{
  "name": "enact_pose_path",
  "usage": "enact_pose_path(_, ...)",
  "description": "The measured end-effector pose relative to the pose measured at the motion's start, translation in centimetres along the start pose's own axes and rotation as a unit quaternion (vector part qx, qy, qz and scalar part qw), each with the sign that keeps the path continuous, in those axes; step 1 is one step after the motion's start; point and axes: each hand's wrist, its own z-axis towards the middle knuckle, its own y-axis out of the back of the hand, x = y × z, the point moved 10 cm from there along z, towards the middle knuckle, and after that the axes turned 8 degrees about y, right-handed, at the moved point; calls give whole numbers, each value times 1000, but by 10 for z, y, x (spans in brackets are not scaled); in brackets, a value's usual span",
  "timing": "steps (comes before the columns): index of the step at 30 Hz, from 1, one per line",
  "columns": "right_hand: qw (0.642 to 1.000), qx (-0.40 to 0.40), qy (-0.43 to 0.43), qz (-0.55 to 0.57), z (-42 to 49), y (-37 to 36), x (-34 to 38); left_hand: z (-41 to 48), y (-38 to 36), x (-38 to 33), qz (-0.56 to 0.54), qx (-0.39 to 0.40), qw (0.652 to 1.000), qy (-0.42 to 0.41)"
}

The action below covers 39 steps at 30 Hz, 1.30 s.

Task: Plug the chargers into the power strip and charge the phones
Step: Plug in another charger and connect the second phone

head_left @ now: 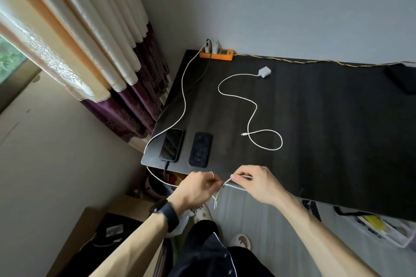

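An orange power strip [216, 54] lies at the back left of the dark table [315, 119], with two chargers [211, 46] plugged in. A black cable runs from it to the left phone [171, 144]. A second dark phone [200, 150] lies beside it with no cable attached. A long white cable [184, 96] runs from the strip over the table's front-left edge to my hands. My left hand [198, 186] and my right hand [254, 183] both pinch this cable's free end just in front of the table edge. A third white charger [264, 72] with its coiled cable [254, 110] lies unplugged mid-table.
A yellow cord [315, 60] runs along the back edge to the right. A dark object [403, 78] sits at the far right. Curtains [101, 40] hang at left. Boxes and clutter sit on the floor under and beside the table.
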Motion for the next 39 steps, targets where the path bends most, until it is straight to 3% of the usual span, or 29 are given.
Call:
enact_pose_path(6,1000,-8,-14,-1,-5,11,-9,5,-10,3,-18,49,999,8)
enact_pose_path(10,996,41,-64,-37,-11,10,-24,4,0,16,61,-7,998,12)
enact_pose_path(13,991,70,-102,-41,-20,25,-47,2,23,60,64,-61,994,63)
enact_pose_path(19,977,8,-130,169,-25,49,-61,-11,35,142,77,-83,976,184)
enact_pose_path(22,932,-81,-158,317,-15,46,-59,-11,20,155,74,-46,973,215)
enact_pose_path(26,816,-114,-226,520,5,6,-49,0,-3,162,66,47,971,223)
enact_pose_path(29,716,-123,-264,634,19,-23,-38,20,16,173,48,24,972,229)
enact_pose_path(31,672,-126,-270,678,27,-31,-32,37,37,185,36,0,970,240)
enact_pose_path(34,649,-121,-268,702,41,-39,-24,69,72,207,14,-29,964,263)
enact_pose_path(39,660,-142,-279,683,61,-48,-23,128,109,244,42,-54,956,285)
